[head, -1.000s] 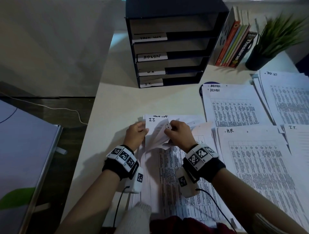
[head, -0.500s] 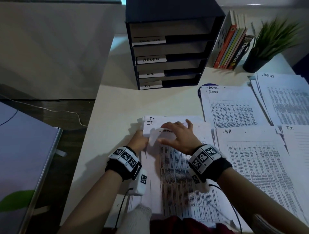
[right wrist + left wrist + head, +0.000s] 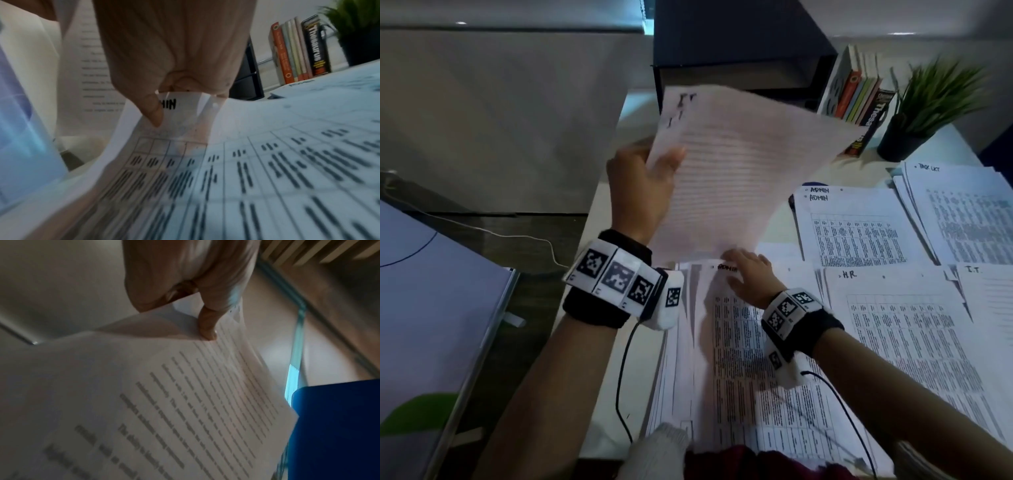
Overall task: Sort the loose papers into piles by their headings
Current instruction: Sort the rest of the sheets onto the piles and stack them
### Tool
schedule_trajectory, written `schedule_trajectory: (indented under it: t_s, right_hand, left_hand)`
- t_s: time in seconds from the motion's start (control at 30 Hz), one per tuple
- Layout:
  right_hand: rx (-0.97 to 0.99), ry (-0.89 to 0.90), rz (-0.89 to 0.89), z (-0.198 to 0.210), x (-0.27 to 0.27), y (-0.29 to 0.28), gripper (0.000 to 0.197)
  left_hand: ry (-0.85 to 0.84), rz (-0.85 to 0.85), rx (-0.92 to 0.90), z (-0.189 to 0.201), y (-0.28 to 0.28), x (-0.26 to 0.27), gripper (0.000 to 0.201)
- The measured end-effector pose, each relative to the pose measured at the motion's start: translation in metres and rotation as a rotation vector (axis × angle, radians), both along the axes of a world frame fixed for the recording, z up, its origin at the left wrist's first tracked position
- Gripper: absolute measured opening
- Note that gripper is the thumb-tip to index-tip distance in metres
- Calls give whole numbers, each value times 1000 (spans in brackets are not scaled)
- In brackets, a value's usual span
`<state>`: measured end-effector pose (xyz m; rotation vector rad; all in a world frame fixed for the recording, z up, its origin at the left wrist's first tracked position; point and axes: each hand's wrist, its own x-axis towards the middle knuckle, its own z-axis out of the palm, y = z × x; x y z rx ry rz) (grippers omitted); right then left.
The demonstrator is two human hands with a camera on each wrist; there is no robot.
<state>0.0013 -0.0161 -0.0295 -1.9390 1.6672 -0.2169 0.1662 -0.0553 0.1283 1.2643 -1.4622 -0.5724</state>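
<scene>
My left hand (image 3: 645,185) holds a few text sheets headed I.T. (image 3: 736,164) up off the desk, thumb on the printed face, fingers behind; the left wrist view shows the thumb (image 3: 207,324) pressing these sheets (image 3: 164,394). My right hand (image 3: 748,277) pinches the top edge of a table sheet headed ADMIN (image 3: 743,359) on the unsorted stack in front of me; in the right wrist view the thumb (image 3: 153,112) sits on that lifted edge (image 3: 185,104). Sorted piles lie to the right: ADMIN (image 3: 856,229), TASK LIST (image 3: 962,212), H.R. (image 3: 907,335), I.T. (image 3: 993,294).
A black letter tray (image 3: 739,51) stands at the back of the white desk (image 3: 602,212), mostly hidden by the raised sheets. Books (image 3: 859,99) and a potted plant (image 3: 931,106) stand at the back right. A pale board (image 3: 431,308) lies left of the desk.
My left hand has lifted the I.T. sheets from the stack up and away. The ADMIN sheet beneath is uncovered, and my right hand now pinches its top edge.
</scene>
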Motion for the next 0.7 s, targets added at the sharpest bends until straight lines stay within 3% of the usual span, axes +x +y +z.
schedule_trajectory:
  t_s: [0.13, 0.27, 0.4, 0.5, 0.67, 0.7]
  right_hand:
    - [-109, -288, -237, 20, -25, -8, 64]
    - [-347, -780, -455, 76, -51, -3, 89]
    - [-440, -1134, -489, 120, -68, 15, 58]
    - [-492, -1153, -578, 127, -87, 31, 42]
    - [-592, -1129, -670, 123, -129, 59, 20]
    - [-597, -1119, -676, 122, -137, 64, 17]
  left_hand:
    - [184, -25, -153, 37, 4, 6, 3]
    - [279, -178, -225, 63, 18, -1, 25]
    - [424, -254, -197, 62, 24, -25, 26]
    - [549, -324, -124, 53, 29, -46, 29]
    - [626, -350, 77, 20, 31, -83, 66]
    - [621, -362, 128, 11, 33, -92, 65]
